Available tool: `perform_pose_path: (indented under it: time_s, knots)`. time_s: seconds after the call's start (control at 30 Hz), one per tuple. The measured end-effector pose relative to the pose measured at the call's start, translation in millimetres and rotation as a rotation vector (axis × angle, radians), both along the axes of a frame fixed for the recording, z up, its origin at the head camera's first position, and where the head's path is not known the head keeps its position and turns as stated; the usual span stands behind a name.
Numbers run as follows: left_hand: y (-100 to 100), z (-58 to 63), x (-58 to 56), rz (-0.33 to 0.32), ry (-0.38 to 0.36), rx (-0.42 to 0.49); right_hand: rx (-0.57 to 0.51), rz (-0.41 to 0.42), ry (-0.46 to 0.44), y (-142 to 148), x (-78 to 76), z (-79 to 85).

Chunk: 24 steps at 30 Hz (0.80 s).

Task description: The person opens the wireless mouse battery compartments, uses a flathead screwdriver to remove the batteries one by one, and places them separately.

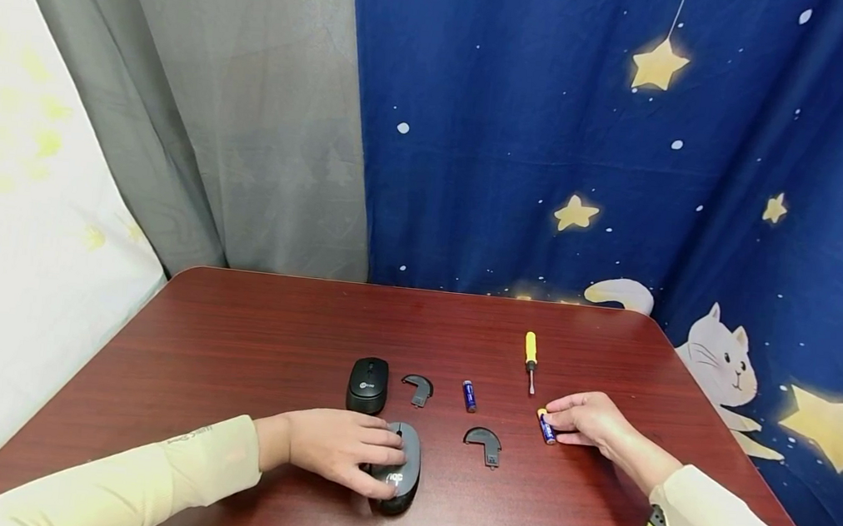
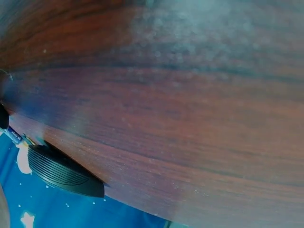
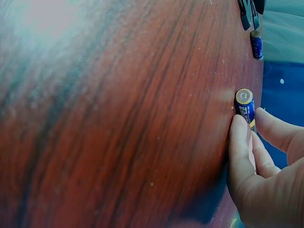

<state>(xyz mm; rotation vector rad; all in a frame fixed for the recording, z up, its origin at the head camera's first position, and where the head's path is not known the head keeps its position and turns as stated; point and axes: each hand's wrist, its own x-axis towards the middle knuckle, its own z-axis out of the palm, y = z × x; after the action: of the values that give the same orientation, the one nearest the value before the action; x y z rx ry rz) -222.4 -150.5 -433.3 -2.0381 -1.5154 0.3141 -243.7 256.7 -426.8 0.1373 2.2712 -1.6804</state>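
Note:
My left hand [image 1: 345, 448] rests on a grey-topped computer mouse [image 1: 410, 456], its fingertips lying across the upper shell. A black mouse [image 1: 368, 384] sits just beyond that hand, and its ribbed side [image 2: 61, 173] shows in the left wrist view. Between thumb and fingers, my right hand [image 1: 591, 422] pinches a blue battery with a yellow end [image 1: 547, 427] low at the tabletop; the flat end of this battery [image 3: 244, 96] faces the right wrist camera. Another blue battery [image 1: 469, 396] lies to the left of it.
Two black curved covers with tabs [image 1: 420, 390] [image 1: 484, 446] lie between the mice and the right hand. A screwdriver [image 1: 530, 360] with a yellow handle lies beyond the right hand. Curtains [image 1: 508, 137] hang behind the brown table [image 1: 265, 325].

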Motion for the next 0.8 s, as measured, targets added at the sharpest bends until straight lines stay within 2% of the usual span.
perform_pose_path:
  time_s: [0.3,0.5,0.7,0.8]
  knots:
    - [-5,5.6,-6.3,-0.007,-0.012,0.03,0.006,-0.003,-0.003,4,-0.9,5.0]
    - [-10,13.1,-11.6,0.017,0.01,0.069,0.001,-0.009,0.027,7,-7.8,17.6]
    - [-15,23.0,-26.2,0.079,-0.001,0.127,0.072,-0.006,0.162,3,-16.4,41.3]
    - [-19,29.4,-37.4,0.147,-0.074,0.186,0.157,0.006,0.285,0,-21.0,53.9]
